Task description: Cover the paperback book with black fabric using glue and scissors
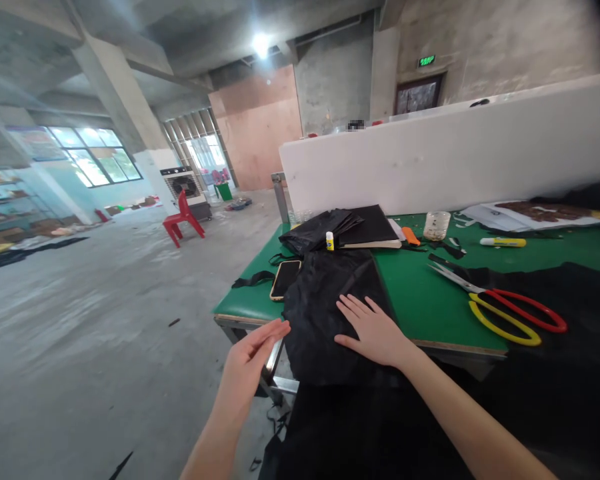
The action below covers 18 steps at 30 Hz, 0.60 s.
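Observation:
A piece of black fabric [325, 287] lies over the front edge of the green table and hangs down. On it my right hand [373, 328] rests flat with its fingers spread. My left hand [254, 350] is beside the fabric's left edge, its thumb and fingertips pressed together; whether something thin is between them is too small to tell. A phone [285, 280] lies just left of the fabric. At its far end stands a yellow and white glue stick [330, 241], by a stack of black sheets [325, 228].
Scissors [500, 303] with red and yellow handles lie on the green table [415, 287], right of my right hand. A clear cup [436, 227] and another glue stick [503, 243] are farther back. A white panel [405, 167] stands behind. A red chair [183, 217] is at the left.

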{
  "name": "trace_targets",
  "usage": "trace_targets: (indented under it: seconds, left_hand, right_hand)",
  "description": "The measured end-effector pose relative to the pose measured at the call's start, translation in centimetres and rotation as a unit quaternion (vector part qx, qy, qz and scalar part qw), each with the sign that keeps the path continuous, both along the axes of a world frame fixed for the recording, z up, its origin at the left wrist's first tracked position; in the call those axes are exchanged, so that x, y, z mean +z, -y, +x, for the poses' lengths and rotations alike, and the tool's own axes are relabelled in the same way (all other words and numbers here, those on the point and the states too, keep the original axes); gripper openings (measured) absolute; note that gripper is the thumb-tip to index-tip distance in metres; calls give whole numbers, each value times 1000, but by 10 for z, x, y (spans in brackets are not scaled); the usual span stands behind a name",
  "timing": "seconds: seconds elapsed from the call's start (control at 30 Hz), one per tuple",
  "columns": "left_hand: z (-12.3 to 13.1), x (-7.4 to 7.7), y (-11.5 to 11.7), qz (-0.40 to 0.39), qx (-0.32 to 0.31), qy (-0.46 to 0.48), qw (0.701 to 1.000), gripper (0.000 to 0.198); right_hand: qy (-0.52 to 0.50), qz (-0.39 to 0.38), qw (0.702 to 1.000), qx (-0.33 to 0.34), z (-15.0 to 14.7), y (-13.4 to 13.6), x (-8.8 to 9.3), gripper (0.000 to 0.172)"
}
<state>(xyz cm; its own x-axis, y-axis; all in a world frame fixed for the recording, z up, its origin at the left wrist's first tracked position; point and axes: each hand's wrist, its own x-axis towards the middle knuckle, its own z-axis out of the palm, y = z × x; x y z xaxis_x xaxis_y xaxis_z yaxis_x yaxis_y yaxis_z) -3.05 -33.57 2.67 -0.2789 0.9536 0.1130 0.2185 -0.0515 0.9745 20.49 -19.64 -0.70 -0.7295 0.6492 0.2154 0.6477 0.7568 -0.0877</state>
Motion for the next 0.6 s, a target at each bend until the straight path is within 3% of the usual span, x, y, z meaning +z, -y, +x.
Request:
trace_targets:
  seconds: [0.07,0.17,0.43,0.6]
  left_hand:
    - [7,4,12,11,40,121,992,39]
    - [13,5,22,7,85,204,975,43]
    - [1,-13,19,-10,181,228,957,40]
    - [-7,-25,18,-33,220,181,958,41]
  right_hand:
    - [2,3,1000,1,0,-1,-2,82]
    - [1,7,1000,3,0,-3,-6,80]
    - [-9,12,1000,8,0,-6,-11,78]
    - [-9,9,1000,8,0,-6,-10,78]
